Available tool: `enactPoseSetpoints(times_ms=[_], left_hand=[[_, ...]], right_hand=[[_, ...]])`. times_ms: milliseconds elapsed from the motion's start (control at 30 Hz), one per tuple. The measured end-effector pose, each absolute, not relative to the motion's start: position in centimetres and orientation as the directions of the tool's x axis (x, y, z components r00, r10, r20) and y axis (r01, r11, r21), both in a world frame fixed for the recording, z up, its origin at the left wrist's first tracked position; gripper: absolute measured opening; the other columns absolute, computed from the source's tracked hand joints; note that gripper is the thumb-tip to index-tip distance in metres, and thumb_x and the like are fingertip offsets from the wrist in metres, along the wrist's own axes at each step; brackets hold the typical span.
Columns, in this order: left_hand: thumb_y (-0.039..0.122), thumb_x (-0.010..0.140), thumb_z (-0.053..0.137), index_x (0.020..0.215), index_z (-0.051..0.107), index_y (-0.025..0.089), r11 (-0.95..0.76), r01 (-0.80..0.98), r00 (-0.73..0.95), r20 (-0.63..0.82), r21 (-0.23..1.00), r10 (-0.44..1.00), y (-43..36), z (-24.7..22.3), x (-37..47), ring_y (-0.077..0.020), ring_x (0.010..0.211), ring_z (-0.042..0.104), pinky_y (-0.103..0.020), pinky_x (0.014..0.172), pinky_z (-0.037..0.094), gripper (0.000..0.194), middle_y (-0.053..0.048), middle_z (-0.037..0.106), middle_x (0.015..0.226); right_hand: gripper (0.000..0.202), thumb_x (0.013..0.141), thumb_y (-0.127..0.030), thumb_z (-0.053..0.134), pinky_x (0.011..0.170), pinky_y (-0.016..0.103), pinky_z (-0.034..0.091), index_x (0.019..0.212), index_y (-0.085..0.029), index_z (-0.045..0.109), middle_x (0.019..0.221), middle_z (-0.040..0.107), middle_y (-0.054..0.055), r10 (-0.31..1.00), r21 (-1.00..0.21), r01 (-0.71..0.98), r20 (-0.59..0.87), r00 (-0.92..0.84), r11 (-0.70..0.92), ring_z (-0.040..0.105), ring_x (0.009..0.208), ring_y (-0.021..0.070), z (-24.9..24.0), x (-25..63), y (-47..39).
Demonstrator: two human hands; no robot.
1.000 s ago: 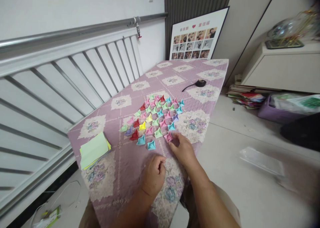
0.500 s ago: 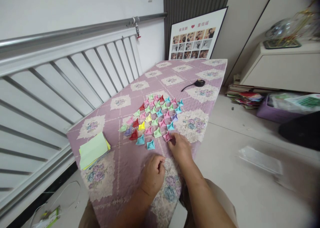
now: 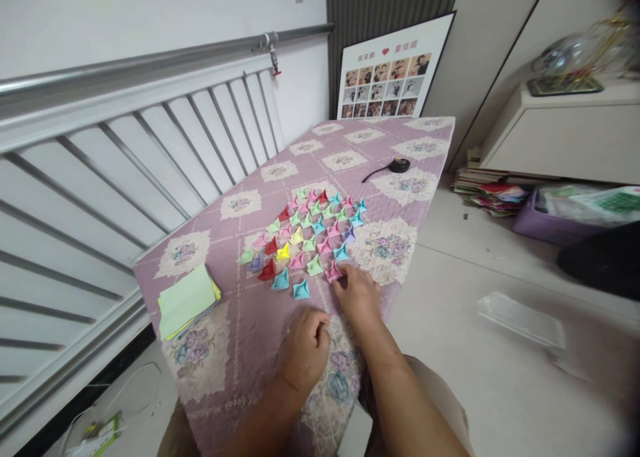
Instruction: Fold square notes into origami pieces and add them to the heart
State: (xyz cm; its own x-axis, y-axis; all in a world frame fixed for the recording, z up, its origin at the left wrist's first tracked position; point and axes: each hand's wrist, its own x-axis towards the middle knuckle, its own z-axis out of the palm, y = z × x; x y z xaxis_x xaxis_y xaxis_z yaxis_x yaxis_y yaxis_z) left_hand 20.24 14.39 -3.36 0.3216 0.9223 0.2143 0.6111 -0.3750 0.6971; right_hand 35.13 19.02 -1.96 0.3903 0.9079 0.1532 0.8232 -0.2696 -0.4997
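Observation:
Several small origami pieces (image 3: 309,243) with pointed corners, in pink, green, red, blue, yellow and purple, stand in slanting rows on the flowered tablecloth (image 3: 225,237). At the near right corner of the group, my right hand (image 3: 359,293) has its thumb and fingertips closed at the right edge of a pink origami piece (image 3: 333,271). My left hand (image 3: 307,347) rests on the cloth with curled fingers, and nothing shows in it. Just beyond it lies a light blue origami piece (image 3: 301,289), apart from the hand.
A stack of coloured paper sheets (image 3: 187,300), green on top, lies at the table's left edge. A black tape measure (image 3: 399,165) sits toward the far right. Left of the table runs a white radiator (image 3: 165,157); a photo board (image 3: 395,70) leans behind it.
My right hand has shifted slightly to the left and away from me, and the pink origami piece has moved a little with it. The left hand stays in place.

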Motion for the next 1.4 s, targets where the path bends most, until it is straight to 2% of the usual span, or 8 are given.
enactPoseSetpoints(times_ms=[333,800,1400], left_hand=[[0.007,0.078,0.045,0.094,0.06,0.022,-0.385,0.598,0.325,0.226,0.703,0.918,14.54,-3.49,20.26,-0.0177,0.091,0.058,-0.032,0.083,0.047,0.026,-0.003,0.063,0.091],[0.006,0.079,0.046,0.093,0.059,0.022,-0.359,0.602,0.315,0.201,0.713,0.928,14.46,-3.07,20.28,-0.0172,0.091,0.059,-0.031,0.082,0.046,0.025,-0.002,0.064,0.092],[0.007,0.079,0.045,0.095,0.059,0.023,-0.345,0.594,0.322,0.178,0.727,0.93,14.51,-3.24,20.24,-0.017,0.091,0.058,-0.031,0.084,0.045,0.026,-0.001,0.065,0.094]], right_hand=[[0.024,0.083,-0.029,0.058,0.079,0.033,0.03,0.106,-0.024,0.062,0.104,0.065,0.004,0.906,-0.456,0.855,0.203,0.372,-0.248,0.05,0.1,0.024,-2.3,35.25,19.03],[0.025,0.083,-0.034,0.058,0.078,0.033,0.032,0.105,-0.024,0.066,0.101,0.062,0.006,0.923,-0.369,0.891,0.17,0.344,-0.264,0.048,0.098,0.0249,-2.15,35.75,18.8],[0.026,0.082,-0.039,0.058,0.076,0.035,0.03,0.102,-0.024,0.066,0.099,0.062,0.008,0.909,-0.356,0.89,0.192,0.369,-0.287,0.048,0.097,0.0263,-2.39,35.35,19.08]])
